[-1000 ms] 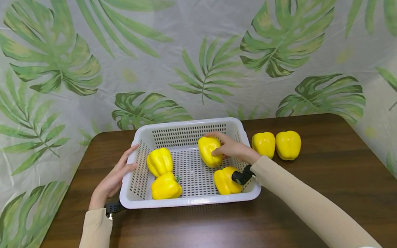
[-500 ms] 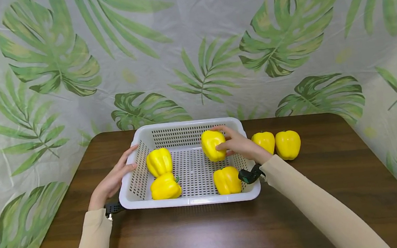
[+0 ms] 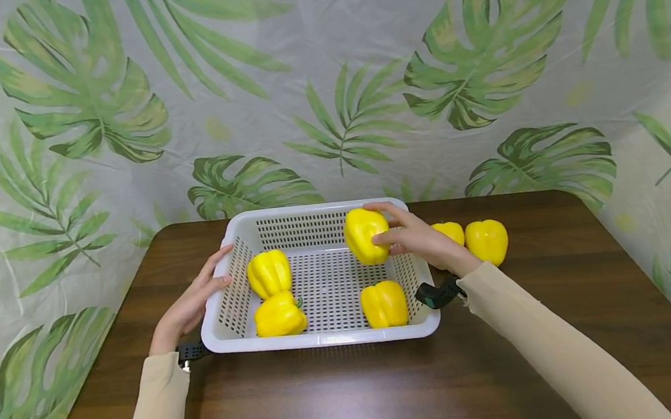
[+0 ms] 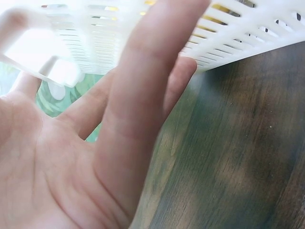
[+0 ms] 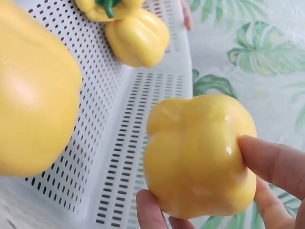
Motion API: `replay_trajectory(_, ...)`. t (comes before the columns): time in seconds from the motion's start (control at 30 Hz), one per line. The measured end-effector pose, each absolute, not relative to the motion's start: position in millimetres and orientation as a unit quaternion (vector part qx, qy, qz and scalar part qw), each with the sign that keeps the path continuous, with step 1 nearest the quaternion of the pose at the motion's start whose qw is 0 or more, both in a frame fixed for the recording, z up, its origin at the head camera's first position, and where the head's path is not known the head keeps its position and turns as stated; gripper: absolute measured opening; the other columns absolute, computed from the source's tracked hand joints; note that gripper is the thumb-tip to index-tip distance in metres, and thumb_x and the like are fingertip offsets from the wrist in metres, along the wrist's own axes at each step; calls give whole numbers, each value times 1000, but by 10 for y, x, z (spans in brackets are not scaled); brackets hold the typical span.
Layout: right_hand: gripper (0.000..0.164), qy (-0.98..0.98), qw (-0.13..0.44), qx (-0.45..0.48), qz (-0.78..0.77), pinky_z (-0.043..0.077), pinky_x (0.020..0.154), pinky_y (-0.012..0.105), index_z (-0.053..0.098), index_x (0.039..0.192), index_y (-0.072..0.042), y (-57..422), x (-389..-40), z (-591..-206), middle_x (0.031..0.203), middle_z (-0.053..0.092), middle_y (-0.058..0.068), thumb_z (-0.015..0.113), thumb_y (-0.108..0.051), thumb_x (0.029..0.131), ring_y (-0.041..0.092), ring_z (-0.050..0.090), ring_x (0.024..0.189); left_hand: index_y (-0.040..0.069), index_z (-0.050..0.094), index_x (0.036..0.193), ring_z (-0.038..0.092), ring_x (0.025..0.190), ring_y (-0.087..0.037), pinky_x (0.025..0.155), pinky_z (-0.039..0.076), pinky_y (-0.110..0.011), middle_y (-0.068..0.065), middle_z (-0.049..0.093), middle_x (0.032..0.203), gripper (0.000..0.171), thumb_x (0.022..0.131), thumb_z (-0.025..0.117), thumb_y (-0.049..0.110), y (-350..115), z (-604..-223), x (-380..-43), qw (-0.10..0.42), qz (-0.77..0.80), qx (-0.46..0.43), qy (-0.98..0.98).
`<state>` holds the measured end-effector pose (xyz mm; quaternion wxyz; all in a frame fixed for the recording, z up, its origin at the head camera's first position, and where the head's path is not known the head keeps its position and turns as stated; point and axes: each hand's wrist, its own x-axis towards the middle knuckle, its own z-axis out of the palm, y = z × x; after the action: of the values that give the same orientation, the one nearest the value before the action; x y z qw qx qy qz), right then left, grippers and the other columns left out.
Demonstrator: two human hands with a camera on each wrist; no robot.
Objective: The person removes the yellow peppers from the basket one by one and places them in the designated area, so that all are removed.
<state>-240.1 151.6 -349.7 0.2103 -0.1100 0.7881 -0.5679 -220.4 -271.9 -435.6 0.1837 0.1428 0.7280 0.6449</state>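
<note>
A yellow bell pepper (image 3: 367, 236) is pinched between the thumb and fingers of my right hand (image 3: 413, 232), raised inside the right back part of a white slotted plastic basket (image 3: 324, 340). In the right wrist view, the held pepper (image 5: 200, 157) shows its lobed end, with fingertips on its sides. My left hand (image 3: 189, 304) rests against the basket's left rim, its fingers mostly straight; the left wrist view shows that hand (image 4: 128, 114) beside the slotted wall. Inside the basket lie three more yellow bell peppers: a back left one (image 3: 269, 274), a front left one (image 3: 280, 314) and a front right one (image 3: 384, 304).
Right of the basket, two yellow bell peppers stand on the brown wooden table (image 3: 341, 398): one (image 3: 450, 233) partly behind my right hand, the other (image 3: 487, 242) just beside it. A leaf-printed cloth (image 3: 337, 101) hangs behind the table.
My right hand has lifted the bell pepper from lower in the basket, moving up and to the right with it. The left hand and basket have stayed in place.
</note>
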Motion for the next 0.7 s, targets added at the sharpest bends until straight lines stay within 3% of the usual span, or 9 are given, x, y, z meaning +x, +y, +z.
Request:
replay_trajectory(0.23, 63, 794, 189, -121, -565, 44, 95, 52, 30, 149, -24, 1671, -2387, -3457, 141, 33, 22, 60, -20, 94, 37, 46, 120, 29, 8, 153, 39, 117, -57, 75, 50, -60, -23, 9, 153, 63, 101, 42, 20, -2717, -4356, -2203, 183, 646, 142, 728)
replay_trajectory(0.47, 64, 793, 182, -120, -569, 43, 95, 52, 29, 149, -22, 1813, -2351, -3401, 138, 36, 23, 62, -21, 93, 37, 50, 114, 29, 7, 153, 38, 118, -57, 75, 50, -60, -23, 8, 153, 63, 101, 42, 20, -2717, -4358, -2205, 182, 645, 142, 729)
replay_trajectory(0.7, 66, 794, 171, -120, -571, 41, 96, 54, 27, 151, -20, 1943, -2312, -3371, 141, 33, 24, 62, -22, 94, 37, 45, 120, 29, 8, 153, 39, 118, -57, 75, 50, -60, -23, 8, 153, 62, 101, 42, 19, -2714, -4357, -2201, 182, 645, 142, 729)
